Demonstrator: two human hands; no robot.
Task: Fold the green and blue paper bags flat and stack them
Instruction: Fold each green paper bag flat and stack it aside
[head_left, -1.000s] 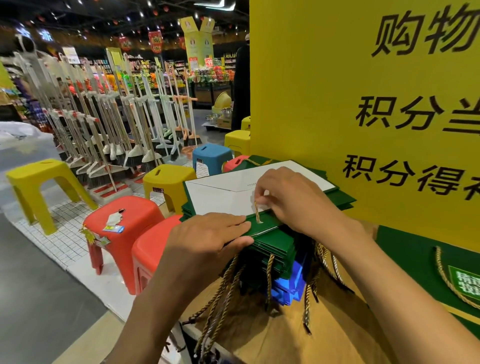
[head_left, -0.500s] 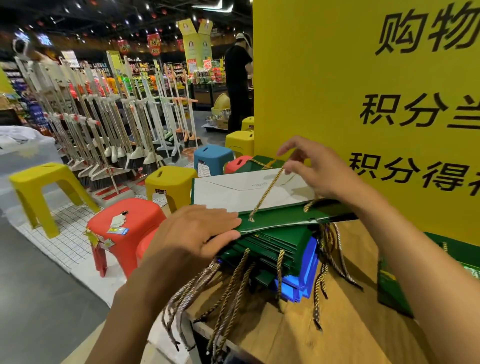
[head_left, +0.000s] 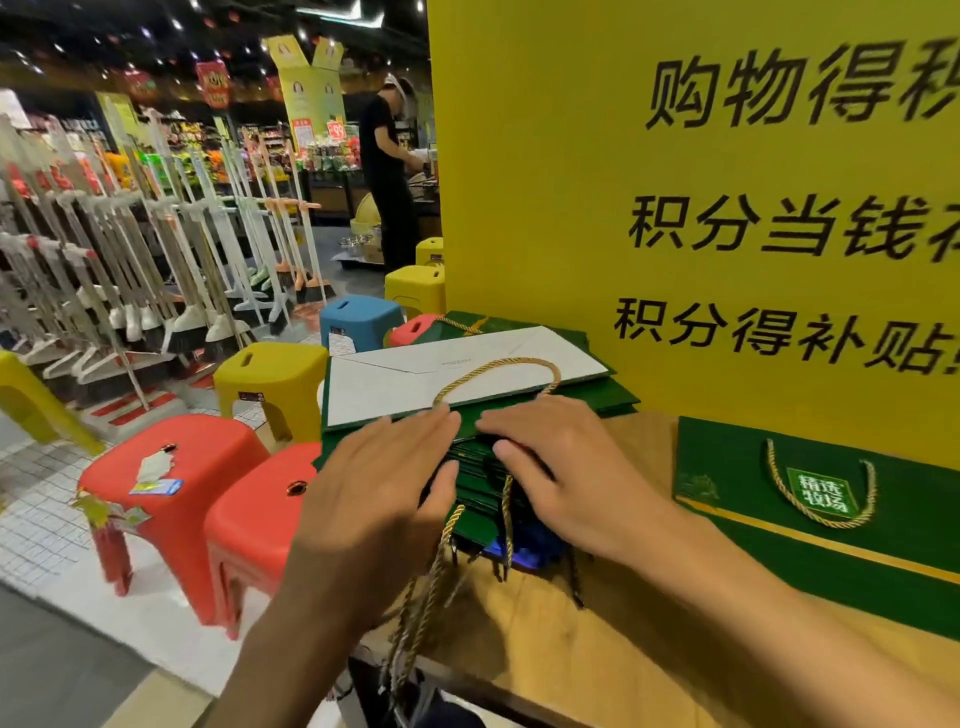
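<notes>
At far left, a rack of brooms (head_left: 156, 249) stands on the shop floor, with a yellow stool (head_left: 31, 395) before it. Nearer the table come two red stools (head_left: 176, 467), side by side, another yellow one (head_left: 270, 379) behind them and a blue stool (head_left: 358, 319) farther back. A person in black (head_left: 387, 171) stands beyond those.

The left hand (head_left: 384, 499) lies flat, fingers straight and together, pressing down on the near edge of the stack of green bags (head_left: 597, 397); its thumb rests against the side of the stack. The top bag (head_left: 415, 384) is folded flat and shows a white panel, with its gold cord handle (head_left: 519, 364) looped across it. Under the green bags a blue bag (head_left: 524, 553) shows at the bottom of the stack, and more gold cords (head_left: 426, 597) hang over the table's front edge.

The right hand (head_left: 561, 467) is released too, fingers spread and pressing on the same near edge, just beside the left. The stack sits at the left end of the wooden table (head_left: 519, 634). Farther right, apart from the stack, another green bag (head_left: 779, 561) lies flat on the table with its label up. Behind everything stands a yellow sign (head_left: 571, 208) with black characters.
</notes>
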